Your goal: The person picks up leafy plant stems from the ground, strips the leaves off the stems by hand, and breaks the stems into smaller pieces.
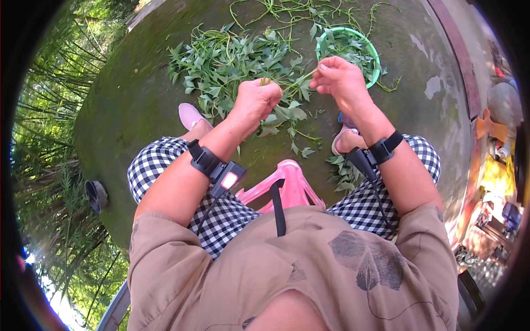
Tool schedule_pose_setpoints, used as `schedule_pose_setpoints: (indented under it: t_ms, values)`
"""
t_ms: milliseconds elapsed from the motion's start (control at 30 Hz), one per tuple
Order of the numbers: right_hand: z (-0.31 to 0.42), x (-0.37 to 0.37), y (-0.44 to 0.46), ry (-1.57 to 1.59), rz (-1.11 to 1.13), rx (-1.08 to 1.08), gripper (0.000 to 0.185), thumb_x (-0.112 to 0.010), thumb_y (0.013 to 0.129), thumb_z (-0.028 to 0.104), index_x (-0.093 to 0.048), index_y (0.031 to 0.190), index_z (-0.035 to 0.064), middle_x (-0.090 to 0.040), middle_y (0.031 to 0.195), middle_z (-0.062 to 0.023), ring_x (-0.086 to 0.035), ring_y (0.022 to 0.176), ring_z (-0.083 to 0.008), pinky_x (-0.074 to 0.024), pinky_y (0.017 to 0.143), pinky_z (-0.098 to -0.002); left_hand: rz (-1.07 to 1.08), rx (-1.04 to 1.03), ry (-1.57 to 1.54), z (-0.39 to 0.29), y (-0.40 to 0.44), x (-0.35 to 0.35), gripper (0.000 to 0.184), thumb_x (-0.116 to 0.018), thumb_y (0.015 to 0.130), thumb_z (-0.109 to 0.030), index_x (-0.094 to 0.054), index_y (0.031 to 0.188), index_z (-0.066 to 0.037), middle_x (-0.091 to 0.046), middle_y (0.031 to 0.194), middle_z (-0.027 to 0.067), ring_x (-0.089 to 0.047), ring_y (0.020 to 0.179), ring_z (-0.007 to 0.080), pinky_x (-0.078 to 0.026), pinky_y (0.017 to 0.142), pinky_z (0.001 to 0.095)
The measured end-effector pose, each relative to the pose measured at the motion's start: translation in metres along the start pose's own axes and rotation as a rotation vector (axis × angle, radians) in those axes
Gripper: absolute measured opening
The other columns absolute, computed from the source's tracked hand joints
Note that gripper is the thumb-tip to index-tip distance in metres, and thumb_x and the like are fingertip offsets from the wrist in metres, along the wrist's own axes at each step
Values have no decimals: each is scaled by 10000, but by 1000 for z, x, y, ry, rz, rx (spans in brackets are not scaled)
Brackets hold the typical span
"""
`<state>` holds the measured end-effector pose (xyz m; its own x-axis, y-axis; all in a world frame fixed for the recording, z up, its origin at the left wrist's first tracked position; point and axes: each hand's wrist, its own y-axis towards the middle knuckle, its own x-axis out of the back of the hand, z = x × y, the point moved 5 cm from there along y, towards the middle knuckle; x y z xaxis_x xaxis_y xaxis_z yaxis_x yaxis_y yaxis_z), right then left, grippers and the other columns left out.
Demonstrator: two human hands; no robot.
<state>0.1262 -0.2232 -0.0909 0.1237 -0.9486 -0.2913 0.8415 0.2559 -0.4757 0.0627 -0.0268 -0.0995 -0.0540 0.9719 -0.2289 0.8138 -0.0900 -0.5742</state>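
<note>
My left hand (257, 99) is closed around a bunch of leafy green stems (282, 114), whose leaves hang below the fist. From that bunch a thin pale stem (298, 80) stretches across to my right hand (338, 80), where thumb and fingers pinch its end. A large heap of leafy vines (226, 63) lies on the ground just beyond my left hand. Behind my right hand stands a green basket (377, 59) with loose leaves in it; the hand covers part of its near rim.
Bare trimmed stems (276, 10) lie scattered at the far side. A pink plastic stool (288, 185) is between my knees. More leaves (345, 175) lie near my right foot. Mossy ground (121, 127) surrounds everything, with bamboo at left and household clutter at right.
</note>
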Motion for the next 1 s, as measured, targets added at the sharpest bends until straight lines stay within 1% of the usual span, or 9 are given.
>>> schedule_pose_setpoints:
  t_ms: [167, 367, 467, 600, 667, 767, 867, 900, 1000]
  values:
    - [26, 28, 2, 8, -74, 117, 103, -568, 928, 84, -560, 986, -1, -643, 843, -108, -663, 701, -201, -519, 589, -271, 11, 19, 29, 9, 2, 7, 54, -604, 786, -74, -576, 743, -58, -480, 593, -14, -294, 397, 36, -184, 361, 221]
    - [55, 76, 5, 33, -349, 238, 126, -594, 896, 34, -556, 1004, -17, -640, 851, -118, -664, 707, -207, -534, 576, -265, 54, 144, 281, 28, 3, 9, 113, -626, 760, -102, -570, 666, -71, -517, 558, -7, -354, 383, 43, -220, 351, 217]
    - [62, 104, 10, 14, -516, 267, 232, -608, 861, -13, -544, 1082, -41, -637, 891, -126, -652, 697, -187, -537, 553, -252, 223, 269, 322, 42, -6, -2, 92, -636, 757, -98, -584, 688, -67, -530, 565, -3, -377, 380, 45, -230, 344, 221]
    - [62, 120, 8, -72, -672, 263, 336, -628, 846, -11, -539, 1168, -42, -634, 928, -105, -632, 677, -157, -504, 561, -236, 309, 378, 230, 50, -12, -11, 75, -637, 764, -102, -596, 731, -48, -538, 570, 20, -395, 363, 61, -228, 332, 230]
    - [60, 115, 3, -145, -664, 260, 337, -631, 860, 18, -537, 1178, -38, -633, 946, -97, -644, 713, -170, -496, 598, -239, 274, 407, 147, 46, -15, -13, 109, -651, 711, -104, -575, 661, -44, -537, 566, 41, -394, 377, 77, -219, 339, 244]
    - [50, 100, 4, -110, -602, 257, 279, -626, 840, 6, -579, 1114, -24, -644, 873, -90, -609, 622, -129, -437, 509, -217, 263, 439, 24, 48, -9, -10, 94, -636, 733, -107, -590, 698, -33, -549, 596, 50, -398, 396, 74, -219, 351, 231]
    - [31, 81, 7, -207, -408, 156, 224, -613, 855, 48, -603, 1064, -31, -645, 823, -79, -604, 604, -131, -441, 516, -220, 197, 430, -104, 46, -8, -11, 86, -586, 777, -117, -591, 794, -33, -535, 641, 35, -362, 415, 66, -229, 361, 220]
    - [19, 64, 6, -273, -267, 55, 218, -623, 860, 91, -616, 1044, -25, -644, 812, -71, -606, 618, -132, -447, 534, -227, 210, 433, -135, 45, -6, -10, 86, -566, 811, -124, -580, 839, -44, -536, 671, 27, -372, 437, 67, -249, 372, 215]
    - [-27, 0, -20, -392, 152, -255, 264, -678, 858, 217, -646, 1011, 5, -650, 823, -50, -611, 673, -132, -458, 587, -244, 203, 409, -262, 44, -2, -8, 115, -591, 796, -133, -579, 840, -27, -555, 663, 32, -411, 462, 78, -266, 390, 224]
